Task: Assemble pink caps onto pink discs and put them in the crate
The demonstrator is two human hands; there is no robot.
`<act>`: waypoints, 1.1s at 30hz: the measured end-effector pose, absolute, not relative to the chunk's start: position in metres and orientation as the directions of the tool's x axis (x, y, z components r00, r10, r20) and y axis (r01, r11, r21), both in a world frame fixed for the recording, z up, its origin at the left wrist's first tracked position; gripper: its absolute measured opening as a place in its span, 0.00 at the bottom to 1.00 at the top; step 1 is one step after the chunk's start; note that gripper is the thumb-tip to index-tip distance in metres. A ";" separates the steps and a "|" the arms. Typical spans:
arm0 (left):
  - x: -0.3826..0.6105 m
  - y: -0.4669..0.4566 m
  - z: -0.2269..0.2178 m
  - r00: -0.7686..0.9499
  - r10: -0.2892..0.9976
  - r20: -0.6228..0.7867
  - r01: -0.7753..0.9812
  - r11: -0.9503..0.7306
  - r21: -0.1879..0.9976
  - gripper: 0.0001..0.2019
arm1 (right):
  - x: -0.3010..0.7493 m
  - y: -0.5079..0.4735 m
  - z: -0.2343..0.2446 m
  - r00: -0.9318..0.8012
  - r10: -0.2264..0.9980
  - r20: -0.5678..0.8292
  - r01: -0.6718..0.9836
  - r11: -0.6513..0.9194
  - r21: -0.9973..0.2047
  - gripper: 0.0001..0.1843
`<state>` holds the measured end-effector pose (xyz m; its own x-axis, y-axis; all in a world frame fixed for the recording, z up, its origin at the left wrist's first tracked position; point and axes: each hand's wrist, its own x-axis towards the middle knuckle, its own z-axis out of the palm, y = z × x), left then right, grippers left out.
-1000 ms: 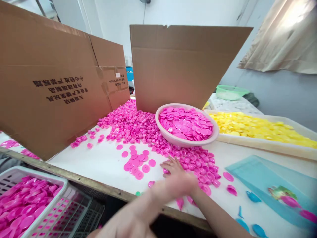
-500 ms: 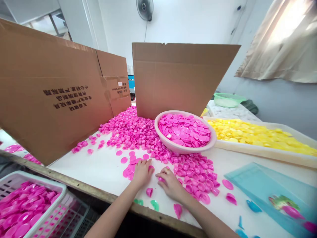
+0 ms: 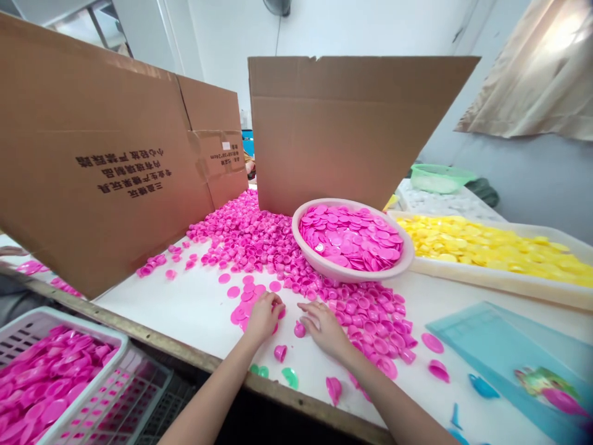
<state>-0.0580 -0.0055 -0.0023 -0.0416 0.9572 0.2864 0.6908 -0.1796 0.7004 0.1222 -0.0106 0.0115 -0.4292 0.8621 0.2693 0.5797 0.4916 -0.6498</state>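
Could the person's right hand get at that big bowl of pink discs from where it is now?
Probably yes. The right hand lies on the table just in front of the white plastic bowl. Only a low spread of loose pink caps lies between them, and the hand could likely pass over it.

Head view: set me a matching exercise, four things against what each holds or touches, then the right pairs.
Things:
1. Left hand
2. Right hand
3. Round white plastic basin
4. Long white plastic tray

Matches:
A. Holds yellow plastic pieces
B. Nearest a lone pink plastic cap
C. Holds heaped pink plastic discs
D. Resting at loose flat pink plastic discs

Right pairs: 1-D, 2-B, 3-C, 4-A.
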 end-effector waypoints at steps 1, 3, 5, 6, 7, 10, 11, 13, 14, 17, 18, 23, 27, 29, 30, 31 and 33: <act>-0.055 -0.006 -0.001 -0.039 0.960 0.277 0.603 -0.198 0.772 0.07 | 0.122 -0.009 0.013 -0.415 0.863 0.287 0.555 0.490 -0.672 0.18; -0.047 -0.008 0.000 -0.018 0.974 0.224 0.387 -0.200 0.900 0.09 | 0.121 -0.007 0.015 -0.403 0.862 0.308 0.494 0.488 -0.719 0.18; -0.038 -0.010 0.000 0.023 0.991 0.134 0.170 -0.136 0.976 0.12 | 0.118 -0.006 0.014 -0.384 0.868 0.316 0.432 0.471 -0.769 0.17; -0.034 -0.011 -0.001 0.049 0.995 0.090 0.092 -0.094 0.991 0.13 | 0.117 -0.005 0.013 -0.367 0.878 0.307 0.402 0.447 -0.799 0.16; -0.030 -0.012 -0.002 0.067 0.996 0.059 0.043 -0.062 0.997 0.14 | 0.117 -0.003 0.010 -0.349 0.893 0.285 0.369 0.410 -0.834 0.15; -0.023 -0.013 -0.007 0.074 0.997 0.026 0.027 -0.028 0.999 0.14 | 0.118 0.001 0.000 -0.333 0.935 0.119 0.264 0.214 -0.940 0.13; -0.022 -0.013 -0.009 0.071 0.997 0.019 0.041 -0.022 0.999 0.14 | 0.119 0.003 -0.004 -0.343 0.938 0.049 0.233 0.135 -0.963 0.13; -0.023 -0.013 -0.011 0.074 0.997 -0.002 0.076 -0.004 0.997 0.14 | 0.119 0.005 -0.009 -0.353 0.933 -0.069 0.194 0.001 -0.981 0.13; -0.024 -0.013 -0.012 0.075 0.997 -0.007 0.102 0.000 0.995 0.13 | 0.119 0.005 -0.011 -0.347 0.931 -0.109 0.192 -0.044 -0.980 0.12; -0.027 -0.014 -0.015 0.058 0.998 0.003 0.221 -0.016 0.975 0.12 | 0.116 0.004 -0.010 -0.306 0.937 -0.171 0.263 -0.090 -0.961 0.08; -0.027 -0.015 -0.017 0.056 0.998 0.000 0.263 -0.014 0.965 0.11 | 0.115 0.004 -0.009 -0.299 0.935 -0.189 0.303 -0.095 -0.948 0.07; -0.027 -0.018 -0.024 0.085 0.995 -0.049 0.361 0.015 0.932 0.11 | 0.116 0.004 -0.005 -0.326 0.879 -0.348 0.425 -0.193 -0.885 0.07; -0.031 -0.010 -0.011 0.158 0.983 -0.098 0.479 0.010 0.878 0.10 | 0.116 0.007 -0.005 -0.328 0.849 -0.414 0.433 -0.254 -0.865 0.07; -0.029 -0.002 0.002 0.151 0.988 -0.028 0.593 -0.068 0.802 0.10 | 0.114 0.007 -0.005 -0.336 0.841 -0.425 0.431 -0.264 -0.863 0.06; -0.027 0.002 0.008 0.135 0.989 0.051 0.649 -0.128 0.750 0.10 | 0.113 0.006 -0.005 -0.344 0.835 -0.429 0.427 -0.268 -0.864 0.05; -0.023 0.005 0.013 0.119 0.983 0.140 0.701 -0.183 0.690 0.11 | 0.112 0.006 -0.005 -0.357 0.828 -0.432 0.419 -0.271 -0.866 0.04; -0.013 0.009 0.018 0.100 0.956 0.276 0.786 -0.246 0.568 0.12 | 0.111 0.005 -0.007 -0.374 0.819 -0.434 0.402 -0.278 -0.872 0.03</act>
<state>-0.0127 0.0090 0.0182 0.0997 0.9561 0.2756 0.7856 -0.2456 0.5680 0.1114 0.0048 -0.0072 -0.3743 0.8194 -0.4341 0.4021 -0.2784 -0.8723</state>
